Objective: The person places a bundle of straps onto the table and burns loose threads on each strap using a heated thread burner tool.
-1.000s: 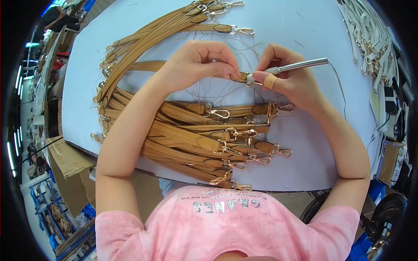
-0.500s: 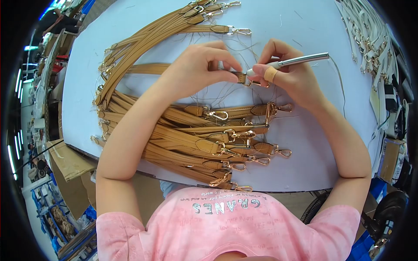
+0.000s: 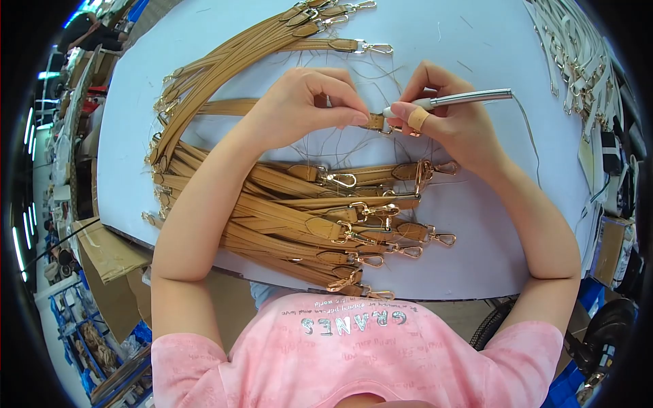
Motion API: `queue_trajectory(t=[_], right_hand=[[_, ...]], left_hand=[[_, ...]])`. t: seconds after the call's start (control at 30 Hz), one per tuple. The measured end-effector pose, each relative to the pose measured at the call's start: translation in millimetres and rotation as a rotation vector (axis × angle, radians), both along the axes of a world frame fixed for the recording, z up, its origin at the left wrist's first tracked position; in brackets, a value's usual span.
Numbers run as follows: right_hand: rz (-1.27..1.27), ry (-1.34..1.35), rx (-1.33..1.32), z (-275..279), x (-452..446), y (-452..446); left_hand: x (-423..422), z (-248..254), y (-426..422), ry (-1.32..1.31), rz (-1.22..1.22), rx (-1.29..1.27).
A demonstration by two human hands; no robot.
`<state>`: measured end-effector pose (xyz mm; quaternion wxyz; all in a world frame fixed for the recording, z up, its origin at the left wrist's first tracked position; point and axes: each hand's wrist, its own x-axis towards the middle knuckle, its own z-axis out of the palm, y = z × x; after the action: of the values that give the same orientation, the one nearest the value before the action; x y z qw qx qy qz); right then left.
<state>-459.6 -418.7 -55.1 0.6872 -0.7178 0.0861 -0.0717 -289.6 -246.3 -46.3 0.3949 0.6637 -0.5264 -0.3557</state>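
Strap end [image 3: 375, 122] lies btwn hands, axis L-R; L hand [image 3: 304, 103] pinches it, R hand [image 3: 454, 126] holds pen-like tool [image 3: 473, 96].

One view here, and it comes from the wearer's own head, looking forward and steeply down over the pink shirt [image 3: 381, 360] at the bottom edge. It's close in, yet wide enough for both bare arms, with the left hand [image 3: 316, 105] and right hand [image 3: 450, 122] above centre! The table [image 3: 490, 231] bows outward, and the corners fall black.
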Motion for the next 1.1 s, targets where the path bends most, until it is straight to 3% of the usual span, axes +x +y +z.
queue_trajectory(t=[0.23, 0.37, 0.47, 0.5, 0.6, 0.73, 0.87, 1.0, 1.1], right_hand=[[0.017, 0.007, -0.016, 0.5, 0.3, -2.4], [-0.059, -0.096, 0.02, -2.8, -0.9, -6.6], [-0.093, -0.194, 0.058, -1.9, 3.7, -9.8], [-0.118, -0.224, 0.067, 0.2, 3.3, -11.5], [-0.147, -0.264, 0.07, 7.3, 2.7, -9.9], [-0.159, -0.3, 0.074, 15.4, 1.3, -8.6], [-0.134, -0.295, 0.146, 17.2, -2.5, -7.7], [-0.071, -0.229, 0.267, 11.2, -0.2, -0.7], [-0.053, -0.172, 0.286, 8.5, 2.6, 5.4]], left_hand=[[1.0, 1.7, -1.3, 0.034, -0.021, 0.021], [-2.1, 10.3, 1.7, 0.286, 0.249, 0.01], [13.6, 28.1, 6.1, -0.389, 0.006, -0.21], [14.4, 35.3, 12.9, -0.397, 0.017, -0.208], [10.5, 51.6, 35.8, -0.358, -0.345, 0.444], [14.0, 36.5, 25.8, -0.195, -0.093, 0.239], [6.8, 27.4, 10.2, -0.076, 0.136, 0.292], [5.8, 21.1, 19.1, -0.199, 0.037, 0.056], [-6.4, 23.2, 15.9, -0.28, 0.032, 0.07]])
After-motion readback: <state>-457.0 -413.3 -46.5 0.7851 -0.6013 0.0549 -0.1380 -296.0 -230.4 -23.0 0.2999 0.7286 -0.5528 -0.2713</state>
